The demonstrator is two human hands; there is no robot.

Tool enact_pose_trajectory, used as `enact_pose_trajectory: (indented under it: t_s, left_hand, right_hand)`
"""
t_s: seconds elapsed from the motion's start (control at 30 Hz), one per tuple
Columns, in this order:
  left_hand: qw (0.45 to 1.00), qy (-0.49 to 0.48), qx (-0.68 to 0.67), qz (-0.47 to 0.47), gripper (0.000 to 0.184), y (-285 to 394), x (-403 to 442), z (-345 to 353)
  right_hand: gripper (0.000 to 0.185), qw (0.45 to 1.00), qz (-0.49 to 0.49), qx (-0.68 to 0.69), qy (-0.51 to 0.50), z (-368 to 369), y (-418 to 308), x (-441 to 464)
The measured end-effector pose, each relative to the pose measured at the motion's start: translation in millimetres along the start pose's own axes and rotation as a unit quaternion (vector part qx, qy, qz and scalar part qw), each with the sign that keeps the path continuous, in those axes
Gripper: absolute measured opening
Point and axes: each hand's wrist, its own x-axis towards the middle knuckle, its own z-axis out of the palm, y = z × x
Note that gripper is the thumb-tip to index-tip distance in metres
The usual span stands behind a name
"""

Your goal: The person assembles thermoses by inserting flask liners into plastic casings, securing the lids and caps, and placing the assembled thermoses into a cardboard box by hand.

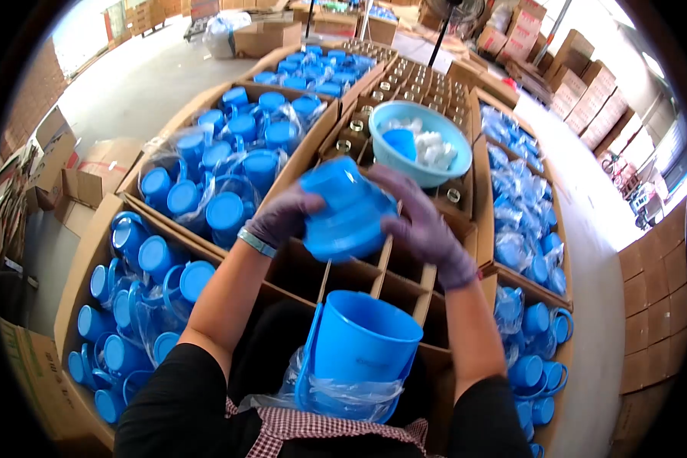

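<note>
Both my hands wear purple gloves. Between them, above the divided carton, is a stepped round blue plastic piece (pixel 343 210), blurred by motion; its exact kind is unclear. My left hand (pixel 286 216) grips its left side. On its opposite side, my right hand (pixel 427 229) has its thumb and fingers around the edge. Below them, a blue plastic pitcher (pixel 362 343) stands upright in front of my body, its mouth open and its handle at the left. A clear plastic bag (pixel 355 393) is bunched around its lower part.
A light-blue basin (pixel 422 168) with white pieces and a blue cup rests on a carton of glass jars (pixel 404 76). Cartons of bagged blue pitchers (pixel 233 153) line both sides. Cardboard dividers (pixel 378 282) lie under my hands. Stacked boxes (pixel 656 305) stand at right.
</note>
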Motion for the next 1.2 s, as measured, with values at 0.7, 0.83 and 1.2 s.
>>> enact_pose_trajectory:
  t_s: [0.7,0.83,1.2]
  left_hand:
    - [0.874,0.196,-0.422,0.139,0.087,-118,-30,-63]
    - [0.869,0.091,-0.466,0.142,0.100,-91,-33,-66]
    - [0.933,-0.037,-0.340,0.115,0.111,-2,15,34]
  right_hand:
    - [0.080,0.920,0.229,-0.311,0.072,22,235,7]
    - [0.078,0.942,0.058,-0.277,0.179,-64,81,42]
    - [0.023,0.947,-0.059,0.273,0.156,-196,-52,91]
